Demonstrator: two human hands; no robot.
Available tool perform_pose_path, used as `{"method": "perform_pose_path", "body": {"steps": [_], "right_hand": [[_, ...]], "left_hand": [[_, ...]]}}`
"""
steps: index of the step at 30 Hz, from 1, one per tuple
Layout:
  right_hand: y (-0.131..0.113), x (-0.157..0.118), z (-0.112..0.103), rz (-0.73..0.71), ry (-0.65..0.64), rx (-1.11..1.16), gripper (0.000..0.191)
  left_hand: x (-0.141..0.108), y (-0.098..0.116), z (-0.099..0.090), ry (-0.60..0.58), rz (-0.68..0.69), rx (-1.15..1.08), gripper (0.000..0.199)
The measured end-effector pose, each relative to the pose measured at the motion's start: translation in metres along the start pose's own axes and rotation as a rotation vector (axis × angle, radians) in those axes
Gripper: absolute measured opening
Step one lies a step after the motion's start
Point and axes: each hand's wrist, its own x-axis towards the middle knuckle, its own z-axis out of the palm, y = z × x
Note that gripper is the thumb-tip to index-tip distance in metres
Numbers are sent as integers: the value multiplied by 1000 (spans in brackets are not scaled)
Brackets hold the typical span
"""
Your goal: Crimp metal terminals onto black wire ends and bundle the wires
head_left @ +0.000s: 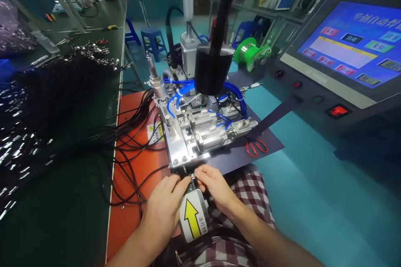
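Both hands meet at the front edge of the metal machine (180,146). My left hand (166,200) is closed, its thumb and index finger pinching the end of a black cable (155,171) that runs in from the left. My right hand (214,183) is closed too, its fingertips pinched on small thin wires (193,175) at the cable's end. Just below the fingertips lies a white label with a yellow arrow (191,219), fixed on a part of the machine. The fingertips hide most of the wire ends.
Black cables (46,91) with shiny ends pile on the dark green table (78,217) at left. Red-handled scissors (257,148) lie right of the machine. A touch screen (354,46) stands at right, a green spool (247,54) behind. A black cylinder (213,69) hangs over the machine.
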Motion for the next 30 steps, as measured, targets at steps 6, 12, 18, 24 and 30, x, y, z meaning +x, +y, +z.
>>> {"method": "perform_pose_path", "body": {"steps": [6, 12, 18, 24, 30], "right_hand": [[3, 0, 0, -25, 2, -24, 36], [4, 0, -1, -58, -3, -83, 37], [4, 1, -3, -75, 7, -78, 39], [5, 1, -3, -91, 18, -89, 36], [2, -1, -6, -94, 29, -116, 38]], "left_hand": [[2, 6, -1, -125, -116, 1, 35], [-12, 2, -7, -46, -161, -205, 35], [-60, -6, 0, -3, -230, 53, 48], [-66, -2, 2, -26, -209, 240, 46], [-63, 0, 4, -21, -205, 275, 50]]}}
